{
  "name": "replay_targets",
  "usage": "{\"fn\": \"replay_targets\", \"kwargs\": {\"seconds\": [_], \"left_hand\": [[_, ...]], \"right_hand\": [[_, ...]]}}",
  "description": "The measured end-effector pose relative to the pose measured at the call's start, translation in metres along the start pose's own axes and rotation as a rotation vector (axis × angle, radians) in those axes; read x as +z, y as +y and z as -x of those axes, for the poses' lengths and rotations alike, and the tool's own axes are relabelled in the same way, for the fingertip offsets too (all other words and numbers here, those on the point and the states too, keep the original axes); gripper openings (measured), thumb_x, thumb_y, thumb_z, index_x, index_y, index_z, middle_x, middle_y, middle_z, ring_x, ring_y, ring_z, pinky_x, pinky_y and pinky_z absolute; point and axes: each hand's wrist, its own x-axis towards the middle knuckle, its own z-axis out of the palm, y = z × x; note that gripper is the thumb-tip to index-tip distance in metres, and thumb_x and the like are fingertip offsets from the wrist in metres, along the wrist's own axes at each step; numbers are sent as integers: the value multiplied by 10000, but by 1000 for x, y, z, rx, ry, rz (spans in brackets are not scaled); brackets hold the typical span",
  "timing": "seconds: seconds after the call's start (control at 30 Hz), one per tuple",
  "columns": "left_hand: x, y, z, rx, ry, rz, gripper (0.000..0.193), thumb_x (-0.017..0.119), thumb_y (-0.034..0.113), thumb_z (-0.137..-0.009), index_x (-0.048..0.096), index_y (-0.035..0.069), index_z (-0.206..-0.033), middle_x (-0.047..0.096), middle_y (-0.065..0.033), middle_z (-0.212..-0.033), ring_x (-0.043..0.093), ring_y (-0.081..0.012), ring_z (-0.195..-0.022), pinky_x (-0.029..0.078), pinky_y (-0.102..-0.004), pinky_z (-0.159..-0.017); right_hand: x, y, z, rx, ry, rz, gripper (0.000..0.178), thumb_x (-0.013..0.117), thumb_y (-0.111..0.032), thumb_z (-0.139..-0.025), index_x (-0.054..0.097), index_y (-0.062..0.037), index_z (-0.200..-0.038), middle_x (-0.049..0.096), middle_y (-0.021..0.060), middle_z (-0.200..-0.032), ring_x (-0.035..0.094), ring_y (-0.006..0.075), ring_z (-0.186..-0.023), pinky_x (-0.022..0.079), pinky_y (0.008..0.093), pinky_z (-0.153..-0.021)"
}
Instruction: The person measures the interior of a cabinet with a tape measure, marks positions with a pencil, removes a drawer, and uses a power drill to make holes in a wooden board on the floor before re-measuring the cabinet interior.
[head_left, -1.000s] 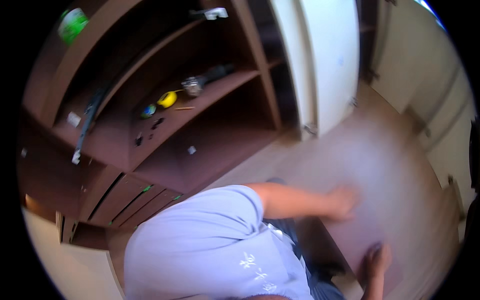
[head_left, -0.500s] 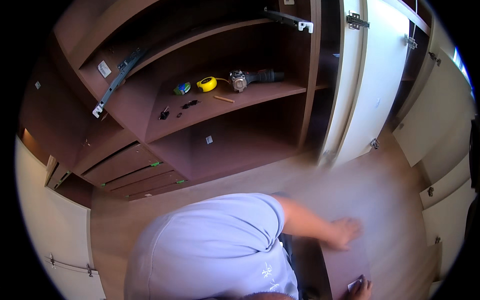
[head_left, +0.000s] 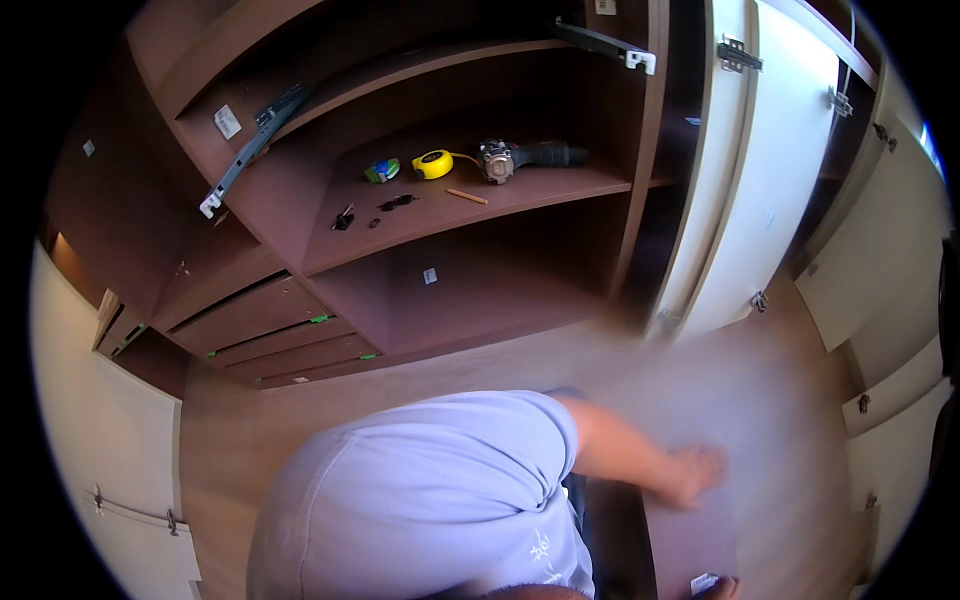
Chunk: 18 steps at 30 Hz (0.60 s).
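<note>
Neither my left hand nor my right hand is in view. A co-worker in a pale grey-lavender shirt (head_left: 410, 490) crouches low in front of me, with dark hair (head_left: 540, 594) just showing at the bottom edge. One of the co-worker's hands (head_left: 695, 476) rests over a brown panel (head_left: 685, 535), blurred, with its fingers toward the right. The other hand (head_left: 729, 588) is at the lower edge, close to a white label (head_left: 703, 582) on the panel. Whether that hand grips anything cannot be seen.
A brown cabinet's shelf holds a yellow tape measure (head_left: 433, 164), a silver-headed power tool (head_left: 500, 160), a thin wooden stick (head_left: 467, 197) and small dark fittings (head_left: 400, 202). Drawer slides (head_left: 255, 145) jut out above. White hinged doors (head_left: 765, 160) stand at the right.
The cabinet and doors sit slightly farther right in the picture. The co-worker's lower hand has slipped nearer the bottom edge, with more of the label uncovered. The other hand stays over the panel.
</note>
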Motion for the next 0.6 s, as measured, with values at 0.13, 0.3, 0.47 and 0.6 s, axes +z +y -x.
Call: {"fn": "replay_targets", "kwargs": {"seconds": [0.13, 0.3, 0.47, 0.6], "left_hand": [[-9, 6, 8, -12, -33, 29, 884, 593, 532, -1004, 292, 36, -1671, 239, -207, -1754, 143, -371, -1650, 217, -561, -1284], [-3, 3, 2, 19, 13, -12, 878, 602, 526, -999, 304, 38, -1665, 257, -210, -1746, 158, -373, -1646, 233, -560, -1276], [-6, 1, 5, -19, -1, 50, 865, 603, 523, -999, 322, 41, -1660, 280, -211, -1737, 171, -367, -1643, 246, -559, -1270], [-14, 7, 9, 5, -10, -31, 853, 589, 523, -1012, 312, 55, -1669, 278, -207, -1739, 180, -365, -1640, 240, -557, -1273]], "right_hand": [[-23, 12, 0, 47, 217, 23, 194, 663, -177, -1035, 711, -60, -1183, 692, 243, -1162, 648, 459, -1071, 541, 566, -932], [-31, -9, -33, -208, -175, 204, 375, 664, -146, -947, 705, -121, -1319, 698, 165, -1293, 643, 401, -1161, 542, 504, -975], [-20, -4, -25, -249, -203, 211, 273, 642, -96, -868, 715, -101, -1131, 718, 125, -1179, 642, 377, -1113, 542, 491, -949], [-27, -1, -5, -295, -180, 199, 241, 603, -58, -872, 696, -89, -1092, 704, 130, -1142, 634, 385, -1082, 536, 505, -958]]}}
